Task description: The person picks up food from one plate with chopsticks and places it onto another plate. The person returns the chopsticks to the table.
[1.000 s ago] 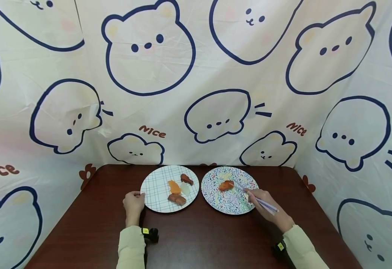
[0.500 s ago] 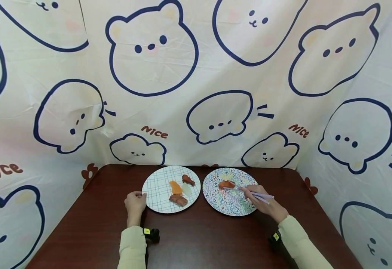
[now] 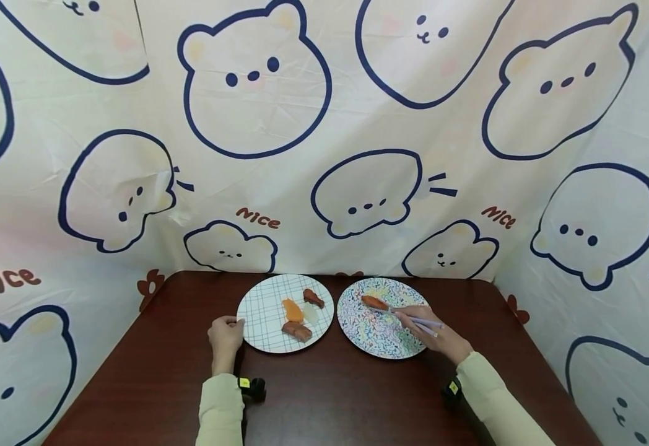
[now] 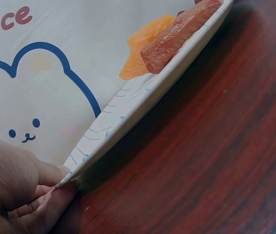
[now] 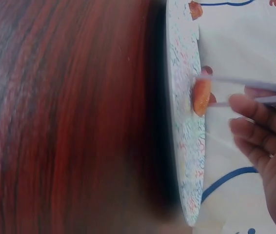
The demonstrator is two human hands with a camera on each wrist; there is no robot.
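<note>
My left hand (image 3: 225,336) pinches the left rim of the white plate with blue grid lines (image 3: 257,331), thumb on top and fingers beneath in the left wrist view. On that plate lie a brown meat piece (image 4: 181,39), an orange piece (image 3: 293,310), a pale translucent piece (image 3: 310,314) and a small dark-brown piece (image 3: 314,298). My right hand (image 3: 435,331) grips lilac chopsticks (image 5: 247,82). Their tips reach the orange-brown piece of food (image 5: 202,96) on the colourfully speckled plate (image 3: 383,344); whether they clamp it I cannot tell.
Both plates stand side by side near the back of the dark brown table (image 3: 324,396). A cream curtain with bear drawings (image 3: 257,111) closes off the back and both sides.
My right hand has moved slightly left and the chopsticks have swung to a flatter angle, tips at the orange-brown piece. That piece looks turned a little. My left hand keeps its pinch.
</note>
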